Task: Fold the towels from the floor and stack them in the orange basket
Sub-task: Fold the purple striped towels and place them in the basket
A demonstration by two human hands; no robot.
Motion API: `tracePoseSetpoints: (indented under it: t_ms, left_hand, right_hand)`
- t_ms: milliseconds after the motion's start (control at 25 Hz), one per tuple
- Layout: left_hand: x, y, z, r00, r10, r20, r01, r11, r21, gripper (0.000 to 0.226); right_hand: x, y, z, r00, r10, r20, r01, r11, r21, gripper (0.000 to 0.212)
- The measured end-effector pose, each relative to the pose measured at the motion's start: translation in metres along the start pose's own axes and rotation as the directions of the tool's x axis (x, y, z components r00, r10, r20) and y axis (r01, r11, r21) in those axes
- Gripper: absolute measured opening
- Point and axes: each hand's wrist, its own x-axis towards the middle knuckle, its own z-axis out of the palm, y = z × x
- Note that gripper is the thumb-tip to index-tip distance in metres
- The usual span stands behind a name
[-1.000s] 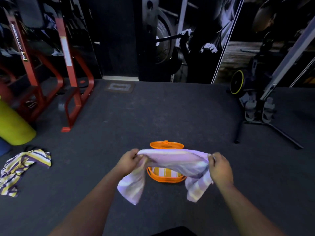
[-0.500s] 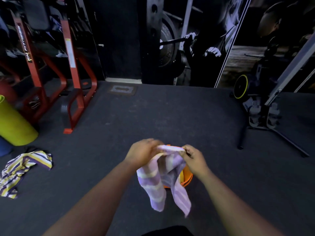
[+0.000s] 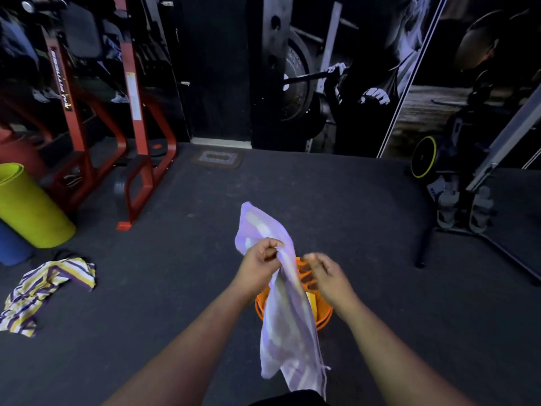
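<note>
Over the orange basket point(image 3: 321, 319), mid-frame, both hands are up with a lilac striped towel point(image 3: 288, 326). Left hand point(image 3: 259, 266) pinches the towel near its upper part, fingers curled round the cloth; one corner sticks up above the hand, the rest hangs down long in front of the basket, lower end near the bottom edge of frame. Right hand point(image 3: 326, 278) is just beside the towel on its right, fingers loosely bent and motion-blurred; cannot tell if it actually grips the cloth or only touches it. Basket sits on the dark floor point(image 3: 187, 282), mostly hidden behind towel and forearms; rim shows either side, something yellow inside point(image 3: 311, 300), details hidden.

Second towel point(image 3: 44, 291), yellow, purple and white stripes, lies crumpled on the floor at far left, well apart from the basket, unfolded.

Rest: yellow-green cylinder point(image 3: 27, 206) tilted at left, blue object point(image 3: 11, 247) beside it at the frame edge. Red steel rack point(image 3: 131, 112) behind, at back left. Wall mural of a weightlifter point(image 3: 336, 83) at the back. Machine with a yellow-rimmed wheel point(image 3: 424, 156) and grey frame at right, its thin black legs point(image 3: 497, 247) spread on the floor. Small grey floor mat point(image 3: 219, 158) by the back wall.
</note>
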Motion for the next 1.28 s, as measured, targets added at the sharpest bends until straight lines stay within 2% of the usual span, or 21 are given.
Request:
tracePoseSetpoints:
  t_ms: [80,200,400,480,520,600,680,720,760,800,840,880,920,960,1000,1040,1080,1120,1160,1200,1280]
  left_hand:
    - [-0.003,0.003,0.012,0.998,-0.04,0.05,0.047,0.988,-0.149,0.021]
    - [-0.002,0.008,0.023,0.985,-0.172,0.032,0.165,0.854,-0.493,0.017]
    - [0.003,0.009,0.025,0.959,-0.277,-0.054,0.192,0.78,-0.595,0.029]
    - [0.001,0.008,0.024,0.947,-0.316,-0.051,0.206,0.724,-0.659,0.04]
    - [0.001,0.008,0.022,0.944,-0.325,-0.058,0.201,0.707,-0.678,0.042]
    - [0.006,0.005,0.011,0.934,-0.33,-0.134,0.146,0.697,-0.702,0.04]
    - [0.016,-0.004,-0.012,0.869,-0.392,-0.302,0.083,0.717,-0.692,0.036]
    - [0.02,-0.008,-0.026,0.833,-0.411,-0.37,0.078,0.75,-0.657,0.034]
    - [0.024,-0.01,-0.04,0.818,-0.388,-0.425,0.099,0.822,-0.56,0.036]
    - [0.025,-0.01,-0.053,0.833,-0.324,-0.448,0.152,0.913,-0.378,0.043]
    - [0.027,-0.011,-0.065,0.886,-0.253,-0.39,0.242,0.967,-0.078,0.058]
    - [0.03,-0.013,-0.076,0.932,-0.235,-0.277,0.325,0.88,0.345,0.075]
    - [0.03,-0.016,-0.086,0.946,-0.275,-0.17,0.312,0.638,0.704,0.082]
    - [0.027,-0.015,-0.094,0.933,-0.331,-0.14,0.259,0.35,0.9,0.071]
    - [0.025,-0.013,-0.101,0.928,-0.329,-0.175,0.236,0.155,0.959,0.052]
    - [0.023,-0.007,-0.105,0.926,-0.308,-0.218,0.244,0.048,0.969,0.035]
    - [0.023,-0.006,-0.108,0.929,-0.251,-0.272,0.283,0.011,0.959,0.03]
    - [0.025,-0.005,-0.11,0.936,-0.178,-0.303,0.309,0.006,0.951,0.028]
    - [0.027,-0.003,-0.109,0.935,-0.081,-0.344,0.35,0.066,0.935,0.025]
    - [0.029,-0.002,-0.106,0.924,0.039,-0.381,0.369,0.178,0.912,0.02]
    - [0.034,-0.001,-0.097,0.79,0.199,-0.581,0.388,0.57,0.724,0.024]
  right_hand:
    - [0.009,-0.017,0.003,0.993,-0.075,-0.086,0.074,0.997,-0.015,0.024]
    - [0.013,-0.021,0.008,0.988,-0.109,-0.108,0.105,0.993,-0.045,0.024]
    - [0.008,-0.014,0.006,0.992,-0.125,0.03,0.127,0.987,-0.096,0.014]
    - [0.008,-0.013,0.001,0.989,-0.145,-0.014,0.143,0.985,-0.093,0.014]
    - [0.009,-0.012,-0.003,0.989,-0.132,-0.073,0.13,0.991,-0.027,0.015]
    - [0.011,-0.017,-0.016,0.972,0.018,-0.233,0.055,0.951,0.305,0.021]
    - [0.011,-0.02,-0.04,0.896,0.192,-0.4,0.034,0.869,0.493,0.025]
    - [0.011,-0.02,-0.056,0.859,0.191,-0.475,0.017,0.916,0.401,0.025]
    - [0.012,-0.02,-0.073,0.863,0.112,-0.493,-0.032,0.985,0.167,0.026]
    - [0.013,-0.018,-0.088,0.91,0.031,-0.413,-0.113,0.978,-0.175,0.032]
    - [0.015,-0.018,-0.098,0.963,0.036,-0.269,-0.177,0.834,-0.522,0.042]
    - [0.016,-0.02,-0.109,0.98,0.129,-0.154,-0.2,0.594,-0.779,0.05]
    - [0.016,-0.023,-0.116,0.966,0.235,-0.109,-0.189,0.353,-0.916,0.052]
    - [0.015,-0.027,-0.119,0.944,0.31,-0.118,-0.175,0.163,-0.971,0.05]
    - [0.014,-0.028,-0.123,0.926,0.337,-0.17,-0.187,0.02,-0.982,0.045]
    - [0.014,-0.025,-0.128,0.918,0.338,-0.207,-0.189,-0.085,-0.978,0.041]
    - [0.012,-0.022,-0.132,0.908,0.335,-0.25,-0.208,-0.157,-0.965,0.039]
    - [0.011,-0.018,-0.137,0.894,0.312,-0.322,-0.275,-0.186,-0.943,0.036]
    - [0.011,-0.015,-0.142,0.882,0.262,-0.391,-0.362,-0.155,-0.919,0.033]
    - [0.012,-0.014,-0.147,0.874,0.177,-0.453,-0.453,-0.046,-0.891,0.032]
    - [0.015,-0.016,-0.151,0.845,-0.06,-0.531,-0.478,0.362,-0.801,0.024]
